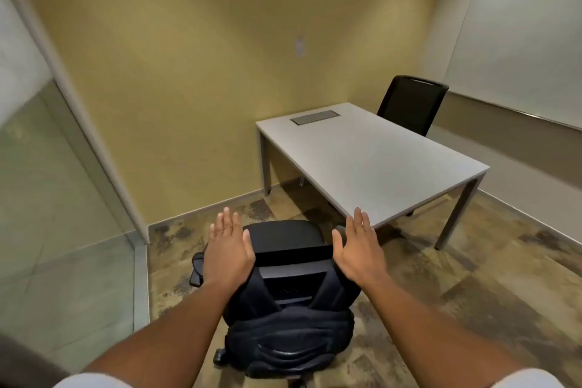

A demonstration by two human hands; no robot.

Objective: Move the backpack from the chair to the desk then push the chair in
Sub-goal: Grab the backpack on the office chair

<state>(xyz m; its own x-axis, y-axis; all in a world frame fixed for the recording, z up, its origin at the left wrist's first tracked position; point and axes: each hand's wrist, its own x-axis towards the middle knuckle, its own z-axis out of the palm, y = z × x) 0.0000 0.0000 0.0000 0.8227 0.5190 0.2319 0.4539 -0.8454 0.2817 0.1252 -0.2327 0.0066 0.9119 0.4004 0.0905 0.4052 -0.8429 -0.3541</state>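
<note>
A dark backpack [288,334] hangs over the back of a black office chair [285,238] just below me, its straps draped across the top of the backrest. The chair stands away from the grey desk [371,161], near the desk's near-left corner. My left hand [228,249] hovers flat and open above the chair's left side. Over the right side, my right hand [360,249] is held the same way, palm down, fingers apart. Neither hand touches the backpack or the chair.
A second black chair [411,104] stands behind the desk's far side. The desk top has a grey cable hatch [315,117]. A glass partition [63,198] runs along the left. Patterned carpet lies to the right of the chair.
</note>
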